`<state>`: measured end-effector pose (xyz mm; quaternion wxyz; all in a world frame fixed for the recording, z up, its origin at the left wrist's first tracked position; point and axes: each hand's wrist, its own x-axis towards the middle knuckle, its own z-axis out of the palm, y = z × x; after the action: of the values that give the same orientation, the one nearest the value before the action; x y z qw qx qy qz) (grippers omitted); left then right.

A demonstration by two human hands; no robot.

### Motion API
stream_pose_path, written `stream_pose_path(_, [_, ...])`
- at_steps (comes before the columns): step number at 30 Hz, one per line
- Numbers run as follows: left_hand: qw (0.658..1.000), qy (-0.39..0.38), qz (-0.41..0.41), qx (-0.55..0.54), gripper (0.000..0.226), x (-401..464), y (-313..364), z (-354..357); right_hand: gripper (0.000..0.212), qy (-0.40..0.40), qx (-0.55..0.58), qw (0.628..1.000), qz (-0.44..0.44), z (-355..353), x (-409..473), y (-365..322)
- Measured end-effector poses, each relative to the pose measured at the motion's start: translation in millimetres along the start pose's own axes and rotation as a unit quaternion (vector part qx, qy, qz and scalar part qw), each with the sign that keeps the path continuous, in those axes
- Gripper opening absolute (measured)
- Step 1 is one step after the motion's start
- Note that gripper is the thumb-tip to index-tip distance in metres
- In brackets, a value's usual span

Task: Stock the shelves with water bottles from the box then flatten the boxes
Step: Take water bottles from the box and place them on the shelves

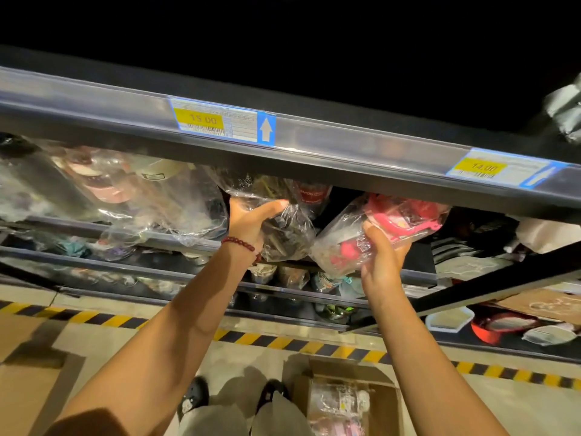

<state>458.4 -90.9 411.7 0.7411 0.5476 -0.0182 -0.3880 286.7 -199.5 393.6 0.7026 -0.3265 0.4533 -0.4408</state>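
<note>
Both my arms reach up under the black shelf rail. My left hand grips a dark water bottle wrapped in clear plastic, at the shelf's front. My right hand holds a pink and red bottle, also in a clear bag, tilted with its top under the rail. The two wrapped bottles touch side by side. On the floor by my feet stands an open cardboard box with more wrapped bottles inside.
Other bagged bottles fill the shelf to the left, and lower shelves hold more. Price tags sit on the rail. Bowls and an orange dish lie low at the right. Yellow-black tape marks the floor.
</note>
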Motion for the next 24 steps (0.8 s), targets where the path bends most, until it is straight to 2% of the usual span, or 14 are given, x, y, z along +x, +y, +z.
stream_pose_path(2, [1.000, 0.008, 0.002, 0.001, 0.098, 6.0, -0.9, 2.7, 0.069, 0.004, 0.005, 1.000, 0.002, 0.5, 2.2, 0.8])
stream_pose_path(5, [0.999, 0.030, 0.015, 0.025, 0.080, 16.6, -3.7, 1.0, 0.068, 0.022, 0.010, 1.000, 0.006, 4.7, 6.0, 3.7])
stream_pose_path(9, [0.996, 0.057, 0.022, 0.063, 0.056, 27.7, -5.7, -9.1, 0.082, 0.024, 0.012, 1.000, 0.001, 12.9, 9.0, 6.6])
stream_pose_path(10, [0.996, 0.056, 0.022, 0.071, 0.060, 29.4, -5.1, -12.4, 0.086, 0.017, 0.012, 1.000, -0.001, 15.6, 9.7, 7.6])
stream_pose_path(13, [0.990, 0.068, 0.016, 0.120, 0.093, 33.2, -4.6, -18.5, 0.096, -0.017, -0.001, 1.000, -0.005, 28.5, 12.1, 14.6])
stream_pose_path(14, [0.988, 0.074, 0.017, 0.136, 0.093, 34.8, -5.3, -20.4, 0.095, -0.036, -0.025, 0.999, -0.015, 32.8, 11.2, 18.5])
stream_pose_path(16, [0.981, 0.084, 0.024, 0.171, 0.071, 35.9, -7.5, -22.5, 0.094, -0.068, -0.065, 0.995, -0.042, 38.4, 7.3, 27.9])
stream_pose_path(18, [0.970, 0.105, 0.049, 0.215, 0.053, 34.4, -7.9, -22.8, 0.099, -0.059, -0.081, 0.994, -0.040, 42.1, 3.5, 35.0])
stream_pose_path(20, [0.958, 0.119, 0.071, 0.251, 0.060, 33.3, -8.9, -21.9, 0.101, -0.036, -0.098, 0.994, -0.035, 47.7, 1.4, 40.4])
stream_pose_path(24, [0.942, 0.153, 0.094, 0.282, 0.090, 33.5, -16.3, -23.3, 0.095, -0.010, -0.177, 0.983, -0.055, 62.2, 2.7, 46.4])
